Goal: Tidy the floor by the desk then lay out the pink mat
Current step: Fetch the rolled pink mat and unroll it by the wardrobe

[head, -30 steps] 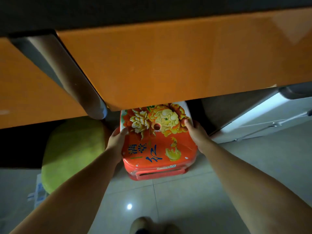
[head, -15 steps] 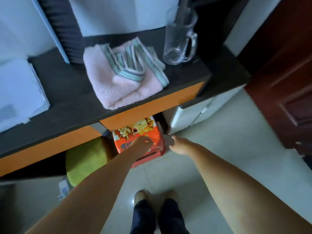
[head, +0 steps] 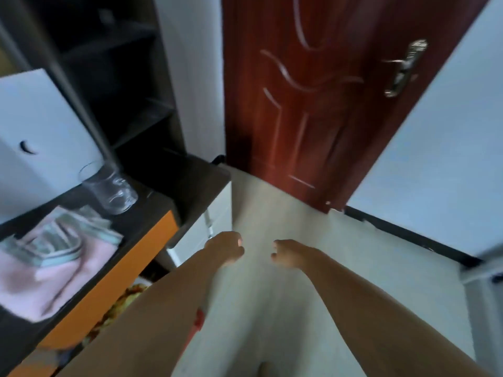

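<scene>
The folded pink mat (head: 54, 270), with green-striped edges, lies on the dark top of the orange-fronted desk (head: 141, 240) at the left. The red flowered stool (head: 128, 297) stands under the desk, mostly hidden by my left forearm. My left hand (head: 224, 247) and my right hand (head: 288, 253) hang side by side over the pale floor (head: 313, 281), right of the desk. Both have their fingers curled in and hold nothing. The frame is blurred by motion.
A glass mug (head: 111, 190) stands on the desk behind the mat, with a white box (head: 35, 131) and dark shelves (head: 122, 77) further back. A white cabinet (head: 198, 235) adjoins the desk's right end. A red-brown door (head: 313, 104) stands ahead.
Both hands have let go of the stool, which stays under the desk. The view has risen and swung right, from the desk's underside to the floor and the door.
</scene>
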Tool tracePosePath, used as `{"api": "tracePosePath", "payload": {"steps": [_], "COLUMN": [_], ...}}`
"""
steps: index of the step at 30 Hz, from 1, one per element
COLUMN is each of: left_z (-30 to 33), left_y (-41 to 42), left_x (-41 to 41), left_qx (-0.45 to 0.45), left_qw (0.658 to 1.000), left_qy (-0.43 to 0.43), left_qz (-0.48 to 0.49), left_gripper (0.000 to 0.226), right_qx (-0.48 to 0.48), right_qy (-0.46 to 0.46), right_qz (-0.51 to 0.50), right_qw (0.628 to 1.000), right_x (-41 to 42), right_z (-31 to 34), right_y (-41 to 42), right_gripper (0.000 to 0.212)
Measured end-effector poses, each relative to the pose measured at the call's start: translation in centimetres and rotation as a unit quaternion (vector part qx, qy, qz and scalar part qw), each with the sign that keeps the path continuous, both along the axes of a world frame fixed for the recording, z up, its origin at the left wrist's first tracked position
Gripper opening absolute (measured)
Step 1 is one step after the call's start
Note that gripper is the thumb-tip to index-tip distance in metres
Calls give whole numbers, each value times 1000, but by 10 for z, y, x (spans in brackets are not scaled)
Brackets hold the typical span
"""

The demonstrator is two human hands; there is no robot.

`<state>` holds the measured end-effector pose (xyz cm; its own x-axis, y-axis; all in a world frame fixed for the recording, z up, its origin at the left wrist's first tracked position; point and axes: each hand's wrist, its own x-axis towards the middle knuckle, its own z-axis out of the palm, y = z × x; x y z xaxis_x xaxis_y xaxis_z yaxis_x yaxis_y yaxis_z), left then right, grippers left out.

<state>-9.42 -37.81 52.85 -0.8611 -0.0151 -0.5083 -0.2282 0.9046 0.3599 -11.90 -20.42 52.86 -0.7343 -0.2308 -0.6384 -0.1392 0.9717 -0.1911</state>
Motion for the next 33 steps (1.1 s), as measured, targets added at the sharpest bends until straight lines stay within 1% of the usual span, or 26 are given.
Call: {"api": "tracePosePath", "payload": {"steps": [5,6,7,9,14,17,22,23,24,26,29,31,33], "left_z": [40,42,47,49,61,67,73,72,71,71,68,67,63], "left_y": [68,74,87,98,144,180,254,278,283,309,358,379,405], "left_x": [-8,-5,1,12,63,103,195,227,233,273,366,428,512], "left_qx": [-18,-21,-24,-25,-57,-59,-62,-61,-63,-66,-45,-30,-11], "left_qw": [986,982,974,966,919,889,825,807,803,783,749,733,707], "left_qy": [72,81,92,96,87,78,88,90,94,99,90,77,66], "left_qz": [-150,-167,-205,-239,-380,-448,-554,-580,-586,-611,-655,-675,-704], "left_gripper": [35,35,34,34,36,31,31,32,33,33,34,33,32], "right_qx": [23,26,27,38,44,48,56,58,51,51,55,58,60], "right_qy": [29,37,45,50,39,42,49,49,51,48,32,24,17], "right_qz": [-114,-127,-167,-204,-316,-374,-479,-506,-515,-544,-586,-605,-634], "right_qw": [993,991,984,977,947,925,875,859,854,836,808,793,771], "right_x": [37,45,64,83,171,234,356,398,408,458,565,632,716], "right_z": [40,44,51,53,63,65,59,58,57,56,52,50,50], "right_y": [57,63,73,83,110,131,180,194,197,213,244,259,277], "right_gripper": [51,51,50,49,49,47,43,42,42,41,42,44,44]}}
